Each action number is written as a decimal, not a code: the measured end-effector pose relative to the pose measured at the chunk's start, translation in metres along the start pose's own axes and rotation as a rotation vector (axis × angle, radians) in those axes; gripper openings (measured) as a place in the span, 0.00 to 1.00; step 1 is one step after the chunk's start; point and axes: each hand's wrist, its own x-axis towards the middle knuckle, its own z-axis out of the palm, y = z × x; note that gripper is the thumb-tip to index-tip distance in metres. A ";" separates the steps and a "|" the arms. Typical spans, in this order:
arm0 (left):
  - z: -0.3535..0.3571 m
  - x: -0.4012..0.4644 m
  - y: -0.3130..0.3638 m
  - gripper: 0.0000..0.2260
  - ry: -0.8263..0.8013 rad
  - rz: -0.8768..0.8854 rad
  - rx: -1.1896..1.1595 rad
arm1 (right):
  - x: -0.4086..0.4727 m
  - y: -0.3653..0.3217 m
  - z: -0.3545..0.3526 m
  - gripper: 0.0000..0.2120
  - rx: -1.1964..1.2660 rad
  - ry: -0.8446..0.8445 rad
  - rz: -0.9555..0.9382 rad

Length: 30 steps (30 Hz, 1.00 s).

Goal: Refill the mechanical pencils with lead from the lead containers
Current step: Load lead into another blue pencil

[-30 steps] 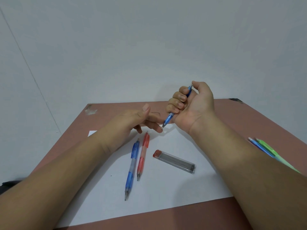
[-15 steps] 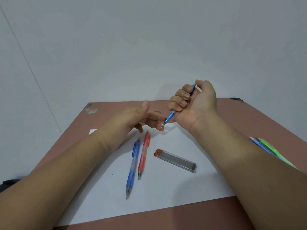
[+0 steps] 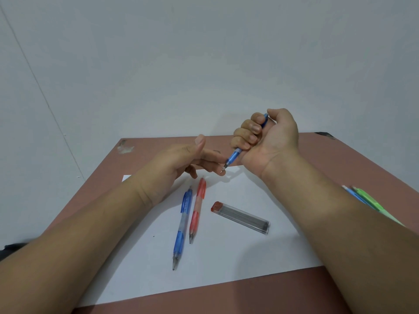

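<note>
The right hand (image 3: 269, 141) is closed in a fist around a blue mechanical pencil (image 3: 233, 157), tip slanting down-left, touching the half-open, empty left hand (image 3: 181, 162). The lead container (image 3: 241, 217) lies flat on the white paper (image 3: 226, 264), nearer the right arm.

I see a blue pencil (image 3: 233, 157) in hand, a blue-and-clear pencil (image 3: 182, 227) and red pencil (image 3: 196, 210) on white paper (image 3: 226, 257), a red-capped clear lead case (image 3: 241, 217), and a reddish-brown counter (image 3: 340, 164).

Perhaps home desk (image 3: 340, 159), bare wall (image 3: 204, 53).
</note>
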 end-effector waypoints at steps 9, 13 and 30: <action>0.000 0.001 -0.002 0.29 0.008 0.008 -0.044 | 0.000 0.000 -0.001 0.19 -0.005 -0.009 -0.007; 0.000 0.002 -0.002 0.30 -0.004 0.011 -0.045 | 0.000 0.001 0.000 0.18 -0.002 0.000 -0.009; 0.001 0.001 -0.001 0.30 -0.002 0.016 -0.078 | -0.002 0.000 0.000 0.18 0.013 0.013 -0.014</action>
